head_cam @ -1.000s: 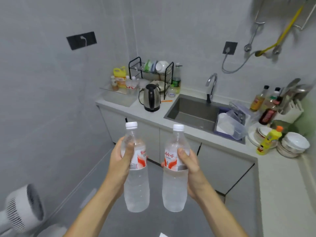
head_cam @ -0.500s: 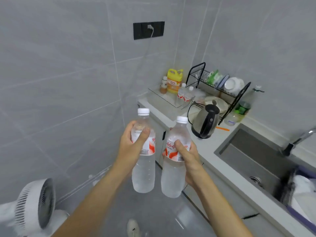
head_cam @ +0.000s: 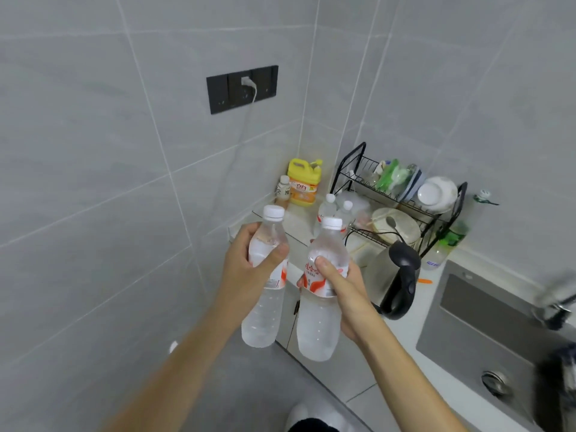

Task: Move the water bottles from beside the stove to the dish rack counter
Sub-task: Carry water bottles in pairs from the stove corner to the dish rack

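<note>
Two bottles (head_cam: pixel 335 213) on counter (head_cam: pixel 436 282) left of dish rack (head_cam: pixel 402 194); kettle (head_cam: pixel 392 282) before rack.

A home kitchen: tiled walls, sink (head_cam: pixel 486 332), dish rack (head_cam: pixel 399 194) and kettle (head_cam: pixel 392 282) on the counter.

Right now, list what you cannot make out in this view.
Head view only:
- Faucet: motion-blurred at the right edge.
- Two small bottles on the counter: partly hidden behind the right-hand bottle; labels unreadable.
- Left-hand bottle: label mostly covered by the left hand.
- Right hand: its fingers wrap behind the bottle, out of sight.
- Dish rack: contents overlap, too small to identify.
- Sink: cut off by the frame.
</note>
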Demonstrator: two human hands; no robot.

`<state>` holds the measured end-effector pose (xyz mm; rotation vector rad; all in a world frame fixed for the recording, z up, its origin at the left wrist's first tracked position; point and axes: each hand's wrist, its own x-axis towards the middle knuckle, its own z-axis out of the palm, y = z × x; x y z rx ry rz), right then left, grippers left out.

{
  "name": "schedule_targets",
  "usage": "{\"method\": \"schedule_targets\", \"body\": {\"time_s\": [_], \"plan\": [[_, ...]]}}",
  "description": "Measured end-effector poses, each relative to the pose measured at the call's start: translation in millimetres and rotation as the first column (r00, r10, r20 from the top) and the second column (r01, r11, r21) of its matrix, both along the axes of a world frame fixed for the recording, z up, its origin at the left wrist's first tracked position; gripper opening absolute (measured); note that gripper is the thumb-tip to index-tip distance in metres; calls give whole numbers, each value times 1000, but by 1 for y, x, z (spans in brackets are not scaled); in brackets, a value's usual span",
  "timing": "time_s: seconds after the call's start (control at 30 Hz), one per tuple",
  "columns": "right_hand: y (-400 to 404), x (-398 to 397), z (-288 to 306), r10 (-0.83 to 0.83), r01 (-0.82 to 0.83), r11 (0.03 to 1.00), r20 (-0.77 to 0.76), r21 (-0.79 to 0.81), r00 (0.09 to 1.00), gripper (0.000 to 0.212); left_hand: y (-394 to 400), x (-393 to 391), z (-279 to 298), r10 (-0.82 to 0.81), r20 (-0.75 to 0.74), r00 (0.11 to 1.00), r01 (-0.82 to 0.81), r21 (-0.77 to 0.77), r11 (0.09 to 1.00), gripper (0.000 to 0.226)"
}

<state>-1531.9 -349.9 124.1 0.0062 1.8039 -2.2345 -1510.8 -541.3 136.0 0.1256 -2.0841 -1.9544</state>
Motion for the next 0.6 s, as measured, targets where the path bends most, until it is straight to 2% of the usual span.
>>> {"method": "schedule_targets", "body": {"time_s": [0.07,0.2,0.33,0.47,0.6], "plan": [[-11,-34,-6,-27,27,999,-16,21,1000,75,-8,-36,-1,-17,-16,1000,17,-13,1000,31],[-36,-113,-21,-54,57,997,-75,42,996,49,-25,-116,-1,-16,-58,998,12,-64,998,40],[-60,-200,-33,-129,143,986,-150,86,980,60,-44,-202,-7,-31,-53,998,24,-126,992,48],[-68,-274,-40,-140,178,970,-220,164,965,44,-61,-279,-16,-53,-2,999,52,-169,984,63],[-67,-323,-55,-178,247,931,-254,269,951,36,-66,-341,-34,-86,31,996,91,-210,973,65]]}}
